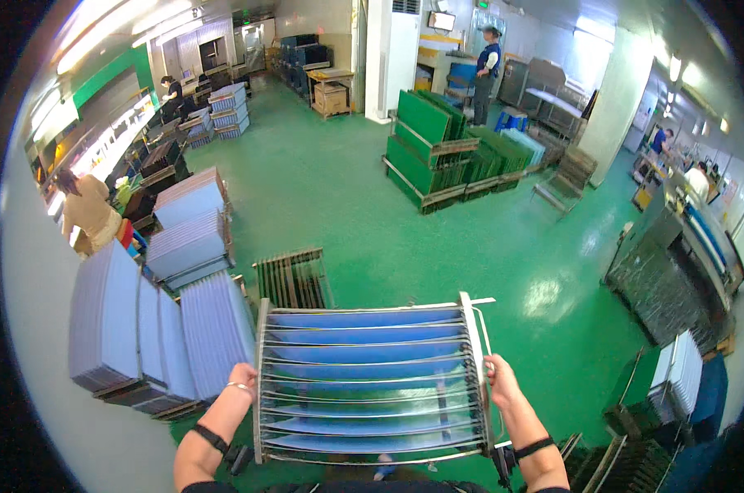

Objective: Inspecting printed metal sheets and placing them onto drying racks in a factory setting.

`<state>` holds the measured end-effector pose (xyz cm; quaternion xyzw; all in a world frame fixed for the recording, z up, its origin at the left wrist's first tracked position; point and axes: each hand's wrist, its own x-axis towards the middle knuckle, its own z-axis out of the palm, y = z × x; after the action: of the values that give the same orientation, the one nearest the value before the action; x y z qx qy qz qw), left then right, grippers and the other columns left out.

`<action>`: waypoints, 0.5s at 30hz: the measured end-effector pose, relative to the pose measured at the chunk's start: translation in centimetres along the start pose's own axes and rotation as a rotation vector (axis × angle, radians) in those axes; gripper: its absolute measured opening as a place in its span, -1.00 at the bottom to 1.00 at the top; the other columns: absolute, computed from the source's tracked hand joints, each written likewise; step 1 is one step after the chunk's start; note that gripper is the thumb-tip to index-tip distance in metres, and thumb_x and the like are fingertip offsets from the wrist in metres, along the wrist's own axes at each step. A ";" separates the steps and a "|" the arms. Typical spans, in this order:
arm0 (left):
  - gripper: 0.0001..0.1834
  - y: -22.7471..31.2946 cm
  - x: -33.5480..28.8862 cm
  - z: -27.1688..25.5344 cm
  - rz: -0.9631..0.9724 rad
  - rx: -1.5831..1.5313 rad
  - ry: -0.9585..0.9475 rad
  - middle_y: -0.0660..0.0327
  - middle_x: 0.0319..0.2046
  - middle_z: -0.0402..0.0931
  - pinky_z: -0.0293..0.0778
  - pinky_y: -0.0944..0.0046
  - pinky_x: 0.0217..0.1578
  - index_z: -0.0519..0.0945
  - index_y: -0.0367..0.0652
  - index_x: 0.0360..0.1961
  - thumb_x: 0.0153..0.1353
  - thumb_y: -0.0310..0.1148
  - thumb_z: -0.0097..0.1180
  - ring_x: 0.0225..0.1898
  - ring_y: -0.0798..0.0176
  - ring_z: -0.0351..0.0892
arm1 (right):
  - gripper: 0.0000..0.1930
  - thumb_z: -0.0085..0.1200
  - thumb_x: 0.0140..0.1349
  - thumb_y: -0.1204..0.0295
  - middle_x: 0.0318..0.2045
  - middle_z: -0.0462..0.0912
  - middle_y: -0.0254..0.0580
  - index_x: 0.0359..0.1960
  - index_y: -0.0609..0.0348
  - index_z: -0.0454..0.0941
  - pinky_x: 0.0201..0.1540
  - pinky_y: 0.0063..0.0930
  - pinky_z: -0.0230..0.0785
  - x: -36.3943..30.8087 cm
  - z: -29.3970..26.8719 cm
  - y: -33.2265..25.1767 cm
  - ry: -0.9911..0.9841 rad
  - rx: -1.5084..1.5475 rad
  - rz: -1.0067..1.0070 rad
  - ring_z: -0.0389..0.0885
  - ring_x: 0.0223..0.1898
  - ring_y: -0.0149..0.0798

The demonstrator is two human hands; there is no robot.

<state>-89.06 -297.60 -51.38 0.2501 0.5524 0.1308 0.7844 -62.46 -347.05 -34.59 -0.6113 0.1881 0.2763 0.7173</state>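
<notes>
In front of me hangs a metal rack [260,394] with rows of thin bluish sheets [363,352] slotted between its rods. My left hand [242,381] is closed on the rack's left side, its fingertips partly hidden by the frame. On the opposite side, my right hand [500,380] is closed around the side bar. The sheets look see-through in places, with green floor showing behind the lower ones. Past the rack's far left corner, an unfilled slatted rack [291,279] stands on the floor.
Racks of pale blue panels [113,320] line the left. Ahead stand racks of green panels [425,123]. A large dark machine [667,271] is at right, with another panel rack [676,374] nearer. One person [487,74] stands at the back; another [92,209] works at left.
</notes>
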 end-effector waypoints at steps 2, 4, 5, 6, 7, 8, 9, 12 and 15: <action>-0.90 -1.8 -3.0 16.1 0.041 0.159 -0.144 -0.01 -0.72 0.28 0.36 -0.03 -0.54 0.23 -0.21 -0.86 -0.34 -0.53 -0.16 -0.70 -0.07 0.30 | -0.82 0.03 -0.17 0.26 -0.60 0.27 -0.48 -0.53 -0.02 0.35 -0.61 -0.70 -0.03 3.9 -6.3 -2.7 0.175 0.023 -0.091 0.13 -0.65 -0.60; -0.93 -1.6 -3.7 24.3 0.017 0.229 -0.212 -0.02 -0.64 0.33 0.32 -0.10 -0.44 0.30 -0.23 -0.77 -0.34 -0.47 -0.11 -0.59 -0.09 0.34 | -0.84 0.01 -0.16 0.27 -0.63 0.27 -0.52 -0.55 -0.02 0.33 -0.62 -0.72 -0.04 5.6 -8.5 -5.3 0.253 0.034 -0.128 0.12 -0.67 -0.60; -0.81 -1.9 1.5 26.9 -0.250 0.234 -0.369 0.00 -0.53 0.43 0.34 -0.05 -0.36 0.40 -0.27 -0.60 -0.32 -0.42 -0.14 -0.48 -0.07 0.41 | -0.85 0.00 -0.17 0.28 -0.64 0.28 -0.53 -0.58 -0.03 0.32 -0.62 -0.70 -0.03 6.1 -9.2 -6.8 0.274 0.085 -0.146 0.11 -0.69 -0.59; -0.88 -2.8 6.2 29.3 -0.167 0.271 -0.180 0.02 -0.60 0.35 0.28 0.04 -0.52 0.26 -0.16 -0.78 -0.37 -0.40 -0.06 -0.69 -0.01 0.19 | -0.85 0.00 -0.17 0.28 -0.66 0.27 -0.53 -0.57 -0.03 0.32 -0.64 -0.72 -0.03 6.1 -8.5 -8.5 0.239 0.116 -0.115 0.12 -0.70 -0.59; -0.87 -3.3 12.4 30.2 -0.183 0.403 -0.170 -0.01 -0.56 0.37 0.27 0.02 -0.40 0.31 -0.19 -0.77 -0.39 -0.39 -0.05 -0.57 -0.03 0.28 | -0.85 -0.01 -0.17 0.29 -0.68 0.26 -0.53 -0.56 -0.03 0.31 -0.66 -0.73 -0.03 6.0 -7.8 -9.7 0.207 0.149 -0.069 0.13 -0.70 -0.60; -0.87 -4.6 14.9 37.6 -0.169 0.379 -0.260 -0.01 -0.56 0.37 0.27 0.02 -0.40 0.31 -0.19 -0.77 -0.39 -0.39 -0.05 -0.57 -0.03 0.28 | -0.84 0.00 -0.18 0.29 -0.70 0.26 -0.52 -0.57 -0.03 0.30 -0.68 -0.75 -0.03 9.0 -10.9 -12.4 0.313 0.135 -0.179 0.15 -0.71 -0.60; -0.88 -5.4 17.2 41.6 -0.166 0.377 -0.340 -0.02 -0.56 0.38 0.28 -0.01 -0.38 0.31 -0.20 -0.74 -0.37 -0.39 -0.07 -0.55 -0.05 0.30 | -0.84 0.00 -0.18 0.30 -0.72 0.25 -0.52 -0.57 -0.02 0.30 -0.70 -0.77 -0.02 11.5 -13.3 -12.3 0.414 0.141 -0.251 0.16 -0.71 -0.60; -0.87 -6.5 21.8 47.0 -0.181 0.384 -0.472 -0.04 -0.56 0.39 0.31 -0.10 -0.34 0.32 -0.23 -0.67 -0.33 -0.40 -0.15 -0.49 -0.12 0.38 | -0.84 0.00 -0.19 0.31 -0.74 0.24 -0.52 -0.58 -0.01 0.29 -0.72 -0.80 -0.01 15.1 -13.3 -16.8 0.562 0.169 -0.241 0.17 -0.73 -0.59; -0.72 -3.8 16.3 58.1 -0.176 0.474 -0.355 -0.13 -0.31 0.32 0.29 -0.09 -0.35 0.36 -0.35 -0.57 -0.45 -0.45 -0.05 -0.44 -0.08 0.34 | -0.84 0.01 -0.20 0.31 -0.71 0.28 -0.49 -0.59 -0.01 0.30 -0.72 -0.77 0.00 18.1 -13.7 -21.0 0.637 0.204 -0.228 0.16 -0.73 -0.59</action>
<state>-29.39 -307.35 -51.11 0.3963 0.4412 -0.1157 0.7968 -34.36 -359.59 -31.87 -0.6089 0.3595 -0.0303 0.7064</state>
